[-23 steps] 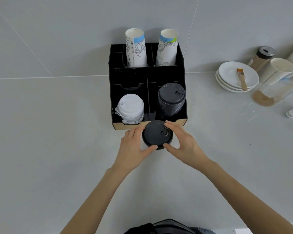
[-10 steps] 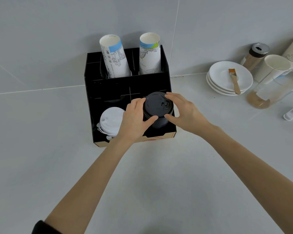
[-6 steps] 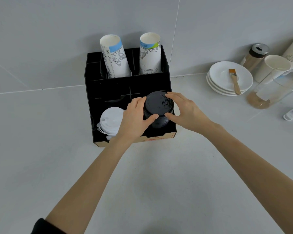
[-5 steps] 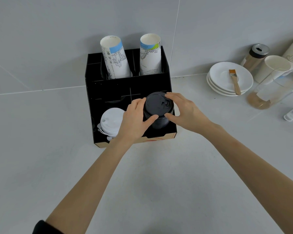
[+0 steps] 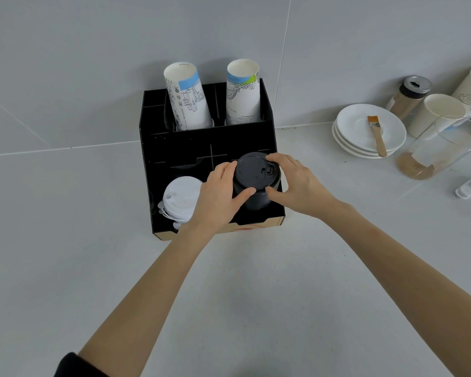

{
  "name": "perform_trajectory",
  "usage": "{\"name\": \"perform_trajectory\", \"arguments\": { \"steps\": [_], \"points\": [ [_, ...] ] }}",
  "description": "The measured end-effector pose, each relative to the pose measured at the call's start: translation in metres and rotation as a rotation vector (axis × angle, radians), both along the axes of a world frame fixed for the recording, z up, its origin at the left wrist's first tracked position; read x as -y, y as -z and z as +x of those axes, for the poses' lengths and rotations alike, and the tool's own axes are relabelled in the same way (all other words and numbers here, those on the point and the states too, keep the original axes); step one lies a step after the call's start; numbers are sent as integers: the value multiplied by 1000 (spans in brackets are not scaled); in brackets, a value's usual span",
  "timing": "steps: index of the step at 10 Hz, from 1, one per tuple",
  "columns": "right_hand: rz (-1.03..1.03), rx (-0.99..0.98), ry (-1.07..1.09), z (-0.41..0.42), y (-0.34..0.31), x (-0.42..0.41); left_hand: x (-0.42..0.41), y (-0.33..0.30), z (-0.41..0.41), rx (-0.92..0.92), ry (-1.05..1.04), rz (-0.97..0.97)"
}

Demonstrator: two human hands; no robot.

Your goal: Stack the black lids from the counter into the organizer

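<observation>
A black organizer [image 5: 172, 148] stands against the wall. In its front right compartment a stack of black lids [image 5: 254, 176] rises above the rim. My left hand [image 5: 219, 197] grips the stack from the left, thumb on its front. My right hand [image 5: 297, 183] holds it from the right, fingers over the top lid's far edge and thumb at the front. A pile of white lids [image 5: 181, 197] fills the front left compartment, partly hidden by my left hand.
Two tall stacks of paper cups [image 5: 186, 100] [image 5: 242, 92] stand in the organizer's back slots. To the right are stacked white plates [image 5: 362, 126] with a brush [image 5: 377, 134], a shaker jar [image 5: 408, 96], paper cups [image 5: 438, 112] and a tipped glass pitcher [image 5: 441, 148].
Both hands lifted the black lids from the counter in front of the organizer onto the stack in its front right compartment. Over the last second they have stayed there almost still.
</observation>
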State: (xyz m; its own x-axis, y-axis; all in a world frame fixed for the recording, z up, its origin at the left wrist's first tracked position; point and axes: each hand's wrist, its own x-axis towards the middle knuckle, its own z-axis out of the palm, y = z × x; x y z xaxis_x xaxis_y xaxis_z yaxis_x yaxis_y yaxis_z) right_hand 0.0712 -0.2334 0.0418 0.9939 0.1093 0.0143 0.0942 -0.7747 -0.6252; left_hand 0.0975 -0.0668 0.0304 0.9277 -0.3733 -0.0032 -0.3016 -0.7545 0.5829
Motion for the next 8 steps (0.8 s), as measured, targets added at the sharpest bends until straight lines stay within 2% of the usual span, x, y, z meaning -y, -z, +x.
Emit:
{"name": "perform_trajectory", "arguments": {
  "steps": [5, 6, 8],
  "points": [
    [39, -8, 17, -10, 1, 0, -4, -12, 1, -39, 35, 29],
    [21, -13, 12, -12, -3, 0, -6, -15, 0, -56, 44, 41],
    [-99, 40, 9, -7, -27, -5, -15, -36, 4, 36, 34, 85]
  ]
}}
